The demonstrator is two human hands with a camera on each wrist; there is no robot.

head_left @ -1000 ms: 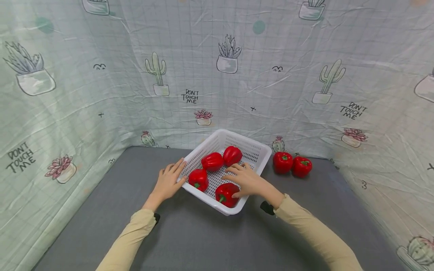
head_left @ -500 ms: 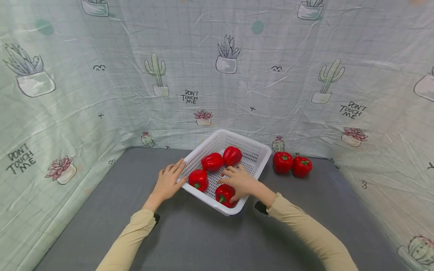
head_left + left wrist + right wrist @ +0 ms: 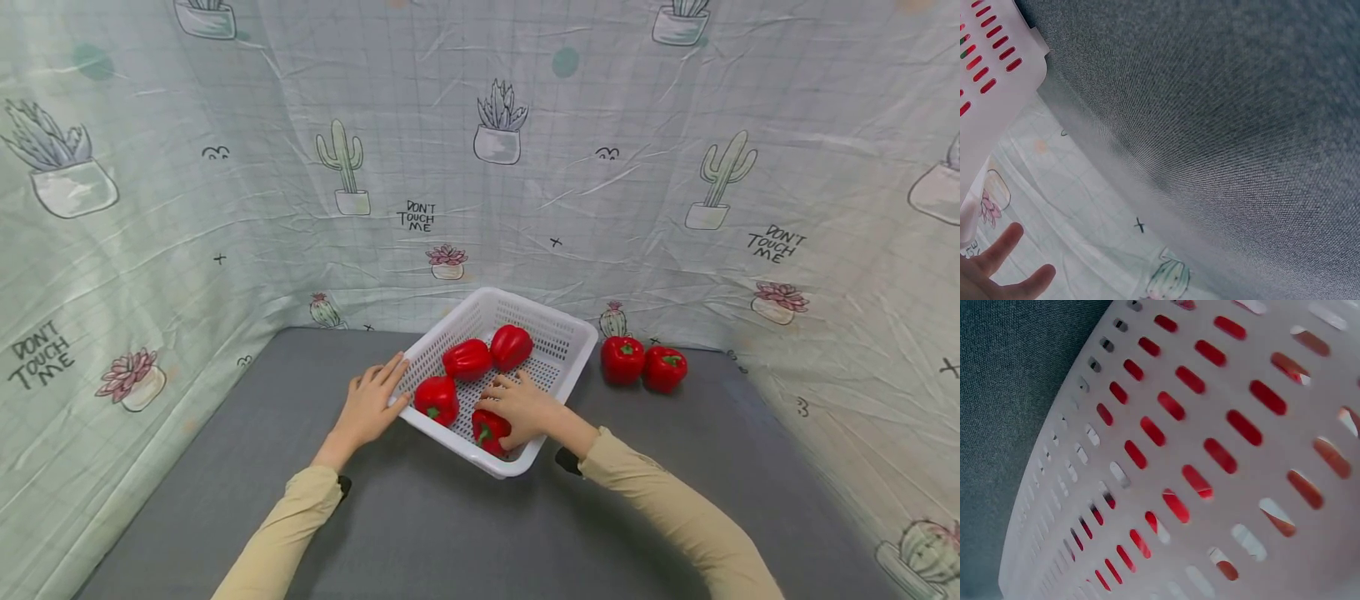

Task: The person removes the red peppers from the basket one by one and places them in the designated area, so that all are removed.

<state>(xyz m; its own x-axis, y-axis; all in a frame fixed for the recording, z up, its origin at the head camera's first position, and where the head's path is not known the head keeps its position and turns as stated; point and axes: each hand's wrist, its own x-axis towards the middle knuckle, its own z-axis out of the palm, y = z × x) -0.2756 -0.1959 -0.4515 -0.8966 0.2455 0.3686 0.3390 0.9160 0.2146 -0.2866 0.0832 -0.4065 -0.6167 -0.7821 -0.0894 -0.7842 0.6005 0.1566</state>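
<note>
A white perforated plastic basket (image 3: 463, 448) sits at an angle on the table. My left hand (image 3: 366, 408) rests at its left corner, fingers straight over the rim; in the left wrist view two fingers (image 3: 1030, 284) stretch past the basket. Inside, at the front right, my right hand (image 3: 521, 410) curls its fingers and thumb round a red bell pepper (image 3: 487, 432), partly covering it. Three more red bell peppers lie in the basket: one at the left (image 3: 437, 398), two behind (image 3: 468, 359). In the right wrist view the basket's slotted wall (image 3: 1210, 487) hides the right hand's fingers.
Two red bell peppers (image 3: 622, 360) stand side by side on the grey table (image 3: 420, 533), just right of the basket. A cactus-print cloth (image 3: 555, 200) hangs behind the table and along both sides.
My right hand has moved slightly left and down over the front right bell pepper, its fingers closing round it. The left hand and the basket stay in place.
</note>
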